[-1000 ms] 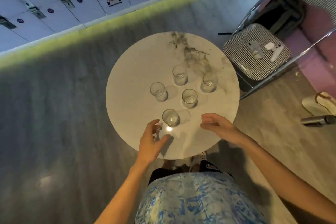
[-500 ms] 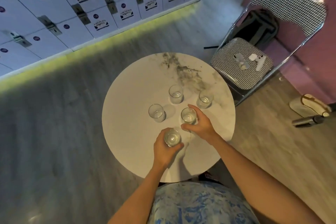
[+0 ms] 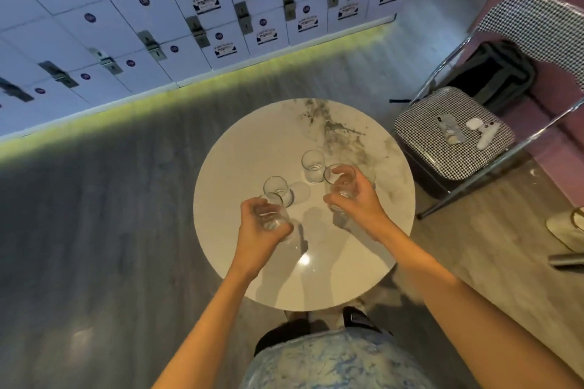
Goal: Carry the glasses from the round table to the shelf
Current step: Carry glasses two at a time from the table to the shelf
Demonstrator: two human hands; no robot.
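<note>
A round white marble table (image 3: 240,161) stands in front of me with clear drinking glasses on it. My left hand (image 3: 259,230) is wrapped around one glass (image 3: 273,215), raised off the tabletop. My right hand (image 3: 357,202) grips a second glass (image 3: 339,180), also raised. Two more glasses stay on the table: one (image 3: 278,191) just behind my left hand and one (image 3: 313,166) further back. Another glass behind my right hand is mostly hidden by it. No shelf is in view.
A houndstooth folding chair (image 3: 455,133) with a phone and small white items stands right of the table. White lockers (image 3: 221,9) line the far wall. A pink wall is at the right, with a bag and a dark object on the floor.
Both hands have closed on glasses and lifted them off the table. The view has tilted up, showing more of the lockers.
</note>
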